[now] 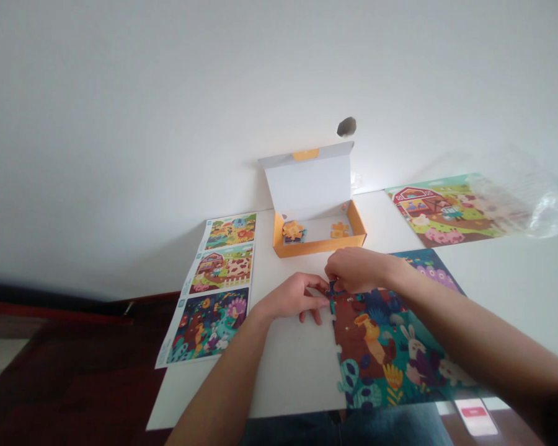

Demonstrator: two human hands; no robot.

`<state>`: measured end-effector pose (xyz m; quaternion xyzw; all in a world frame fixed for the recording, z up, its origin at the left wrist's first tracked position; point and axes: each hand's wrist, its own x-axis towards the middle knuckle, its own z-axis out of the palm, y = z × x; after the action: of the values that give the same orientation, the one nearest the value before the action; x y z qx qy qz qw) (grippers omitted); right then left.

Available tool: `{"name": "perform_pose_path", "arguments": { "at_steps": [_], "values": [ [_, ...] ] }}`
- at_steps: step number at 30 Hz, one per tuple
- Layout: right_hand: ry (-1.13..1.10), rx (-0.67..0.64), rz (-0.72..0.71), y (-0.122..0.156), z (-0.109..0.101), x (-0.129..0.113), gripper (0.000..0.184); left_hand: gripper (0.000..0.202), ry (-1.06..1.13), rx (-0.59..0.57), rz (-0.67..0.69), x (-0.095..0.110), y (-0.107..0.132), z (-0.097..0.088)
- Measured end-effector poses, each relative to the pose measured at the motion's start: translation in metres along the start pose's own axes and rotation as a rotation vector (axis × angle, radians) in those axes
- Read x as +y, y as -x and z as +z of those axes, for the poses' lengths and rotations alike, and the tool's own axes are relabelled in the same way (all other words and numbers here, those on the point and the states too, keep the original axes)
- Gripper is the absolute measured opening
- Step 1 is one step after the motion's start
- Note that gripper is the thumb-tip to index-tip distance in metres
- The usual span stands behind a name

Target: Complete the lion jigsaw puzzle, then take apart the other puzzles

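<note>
A partly joined jigsaw puzzle (400, 347) with a bear, a rabbit and flowers on a dark teal ground lies on the table under my right arm. At its upper left corner my right hand (360, 269) is closed, fingers bent down on a dark blue puzzle piece (337, 287), which they partly hide. My left hand (302, 297) rests beside the puzzle's left edge. Its fingers are apart and slightly curved, with the index finger and thumb tips touching or very near that edge. Knobs and notches show along the left edge.
An open orange box (320, 248) with loose puzzle pieces (292, 231) stands against the wall. A printed picture sheet (198, 310) lies at the left. At the right are a farm puzzle (446, 214) and clear plastic wrapping (539, 204). A phone (475, 417) sits near the front edge.
</note>
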<state>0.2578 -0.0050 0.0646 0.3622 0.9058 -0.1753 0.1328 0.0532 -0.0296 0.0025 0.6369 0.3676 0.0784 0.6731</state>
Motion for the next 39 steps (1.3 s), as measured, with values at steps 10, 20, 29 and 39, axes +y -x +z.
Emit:
{"name": "perform_pose_path", "arguments": {
  "at_steps": [10, 20, 29, 39],
  "values": [
    [-0.02, 0.005, -0.078, 0.002, -0.006, 0.004, 0.019, 0.035, -0.145, 0.117, 0.035, 0.001, -0.005, 0.02],
    [-0.146, 0.269, 0.0, 0.013, -0.022, 0.011, 0.022, 0.03, -0.124, 0.454, 0.199, 0.003, -0.011, 0.023],
    [-0.091, 0.509, 0.128, 0.068, -0.049, 0.006, 0.033, 0.035, 0.496, 0.745, 0.242, 0.003, -0.01, -0.001],
    [-0.07, 0.404, -0.087, 0.09, 0.096, 0.008, 0.094, 0.059, 0.656, 0.586, 0.343, 0.01, 0.001, -0.015]
  ]
}}
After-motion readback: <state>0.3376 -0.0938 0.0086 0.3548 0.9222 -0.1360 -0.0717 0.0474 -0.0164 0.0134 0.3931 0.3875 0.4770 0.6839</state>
